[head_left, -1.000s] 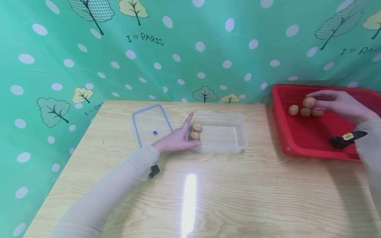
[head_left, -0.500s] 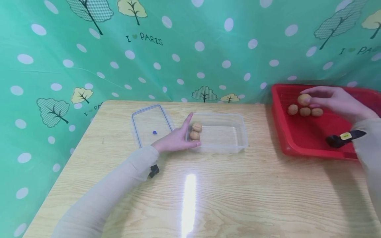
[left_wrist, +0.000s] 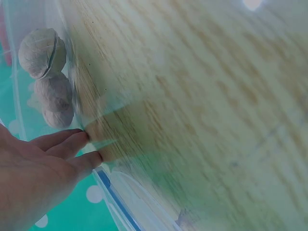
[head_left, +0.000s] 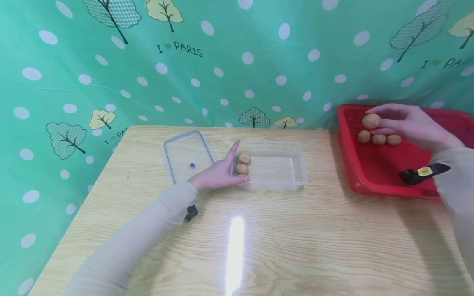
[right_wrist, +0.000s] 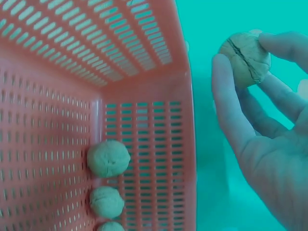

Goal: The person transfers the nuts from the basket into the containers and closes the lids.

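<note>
My right hand [head_left: 418, 127] pinches a walnut [head_left: 370, 121] between thumb and fingertips, above the left part of a red slotted basket [head_left: 349, 164]. The right wrist view shows the seam of this walnut [right_wrist: 248, 58] beyond the basket's rim. Three more walnuts [head_left: 379, 139] lie in a row inside the basket. At the left end of a clear plastic box [head_left: 301, 164], my left hand [head_left: 220, 172] rests with thumb and index finger spread along its sides. Two walnuts [head_left: 243, 163] sit in the box against that end, seen through its wall in the left wrist view.
A clear lid [head_left: 189, 150] with a blue seal lies left of the box, partly behind the left hand. All stands on a wooden table [head_left: 314, 234] before a green patterned cloth [head_left: 222, 61]. A black strap piece [head_left: 422, 173] hangs from the right wrist over the basket.
My right hand has lifted the walnut a little and carried it left over the basket, uncovering the walnuts below. The left hand and box stay put.
</note>
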`<state>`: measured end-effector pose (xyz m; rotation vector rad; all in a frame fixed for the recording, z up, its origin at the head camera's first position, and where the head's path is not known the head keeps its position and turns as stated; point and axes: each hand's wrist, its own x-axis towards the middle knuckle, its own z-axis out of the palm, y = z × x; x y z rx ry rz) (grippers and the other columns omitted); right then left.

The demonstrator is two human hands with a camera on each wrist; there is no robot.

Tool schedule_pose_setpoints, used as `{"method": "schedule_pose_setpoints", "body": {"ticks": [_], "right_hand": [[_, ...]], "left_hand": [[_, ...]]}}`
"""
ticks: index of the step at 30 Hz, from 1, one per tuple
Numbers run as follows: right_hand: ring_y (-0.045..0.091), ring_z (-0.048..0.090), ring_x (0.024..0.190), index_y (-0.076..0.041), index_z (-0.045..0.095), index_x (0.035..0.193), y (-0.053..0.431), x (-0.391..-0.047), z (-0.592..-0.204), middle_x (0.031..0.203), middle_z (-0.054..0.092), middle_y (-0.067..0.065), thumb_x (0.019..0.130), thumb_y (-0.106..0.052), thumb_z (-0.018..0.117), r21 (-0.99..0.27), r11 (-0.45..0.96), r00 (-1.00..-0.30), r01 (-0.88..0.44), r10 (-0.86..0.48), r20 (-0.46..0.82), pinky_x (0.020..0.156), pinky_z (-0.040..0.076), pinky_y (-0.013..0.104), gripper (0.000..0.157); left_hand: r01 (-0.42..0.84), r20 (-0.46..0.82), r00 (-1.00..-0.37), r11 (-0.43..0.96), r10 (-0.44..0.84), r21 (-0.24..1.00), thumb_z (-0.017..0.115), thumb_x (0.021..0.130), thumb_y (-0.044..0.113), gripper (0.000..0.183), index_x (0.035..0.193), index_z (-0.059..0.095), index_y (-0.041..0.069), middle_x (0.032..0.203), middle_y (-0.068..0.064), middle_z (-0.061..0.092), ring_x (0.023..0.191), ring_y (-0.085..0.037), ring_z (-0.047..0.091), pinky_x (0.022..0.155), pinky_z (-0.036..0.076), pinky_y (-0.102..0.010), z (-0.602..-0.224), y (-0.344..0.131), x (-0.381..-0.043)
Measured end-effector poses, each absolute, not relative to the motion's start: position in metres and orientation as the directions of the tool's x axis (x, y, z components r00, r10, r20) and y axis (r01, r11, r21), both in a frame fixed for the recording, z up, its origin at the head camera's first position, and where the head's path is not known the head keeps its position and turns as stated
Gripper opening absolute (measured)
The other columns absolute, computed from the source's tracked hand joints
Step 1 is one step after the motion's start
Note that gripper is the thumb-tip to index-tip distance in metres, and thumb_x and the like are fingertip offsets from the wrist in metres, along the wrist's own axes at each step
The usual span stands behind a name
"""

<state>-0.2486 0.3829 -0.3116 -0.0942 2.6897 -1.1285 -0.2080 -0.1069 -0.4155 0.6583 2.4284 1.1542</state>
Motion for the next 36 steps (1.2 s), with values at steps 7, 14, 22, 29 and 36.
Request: {"method": "schedule_pose_setpoints", "body": {"ticks": [7,14,22,29,36], "right_hand": [[0.009,0.063,0.088,-0.023,0.042,0.146,0.368,-0.242,-0.304,0.112,0.06,-0.015,0.095,-0.037,0.06,-0.734,0.678,-0.968,0.047,-0.151,-0.202,0.073,0.046,0.023,0.056],[0.019,0.063,0.079,-0.023,0.044,0.143,0.355,-0.241,-0.302,0.105,0.064,-0.003,0.095,-0.027,0.063,-0.785,0.619,-0.959,0.024,-0.207,-0.192,0.062,0.052,0.03,0.053],[0.018,0.06,0.081,-0.02,0.049,0.139,0.339,-0.24,-0.305,0.107,0.061,0.0,0.094,-0.025,0.064,-0.795,0.606,-0.955,-0.019,-0.246,-0.165,0.061,0.051,0.029,0.047],[0.022,0.058,0.073,-0.019,0.049,0.138,0.322,-0.239,-0.303,0.105,0.06,0.004,0.092,-0.029,0.066,-0.773,0.633,-0.953,-0.051,-0.261,-0.152,0.053,0.047,0.032,0.05],[0.021,0.051,0.097,-0.022,0.049,0.139,0.307,-0.239,-0.304,0.122,0.053,-0.001,0.091,-0.034,0.068,-0.749,0.659,-0.952,-0.066,-0.267,-0.15,0.062,0.048,0.03,0.053]], "left_hand": [[0.254,-0.125,-0.821,0.551,0.558,0.795,0.075,0.084,0.038,0.118,0.151,-0.023,0.03,0.122,-0.031,0.057,0.088,-0.024,0.064,0.091,0.048,-0.04,-0.415,-0.107,-0.208],[0.252,-0.123,-0.823,0.551,0.555,0.796,0.075,0.084,0.039,0.118,0.151,-0.022,0.031,0.125,-0.031,0.055,0.092,-0.025,0.064,0.094,0.047,-0.041,-0.416,-0.107,-0.208],[0.244,-0.139,-0.824,0.565,0.549,0.789,0.075,0.084,0.041,0.119,0.15,-0.023,0.032,0.127,-0.03,0.055,0.095,-0.025,0.064,0.096,0.046,-0.039,-0.416,-0.107,-0.208],[0.245,-0.139,-0.823,0.565,0.551,0.788,0.075,0.084,0.04,0.119,0.15,-0.023,0.031,0.123,-0.031,0.056,0.086,-0.023,0.065,0.091,0.048,-0.039,-0.417,-0.107,-0.208],[0.228,-0.146,-0.827,0.561,0.543,0.796,0.075,0.083,0.041,0.119,0.15,-0.023,0.033,0.129,-0.03,0.053,0.1,-0.028,0.063,0.101,0.042,-0.041,-0.414,-0.106,-0.207]]}}
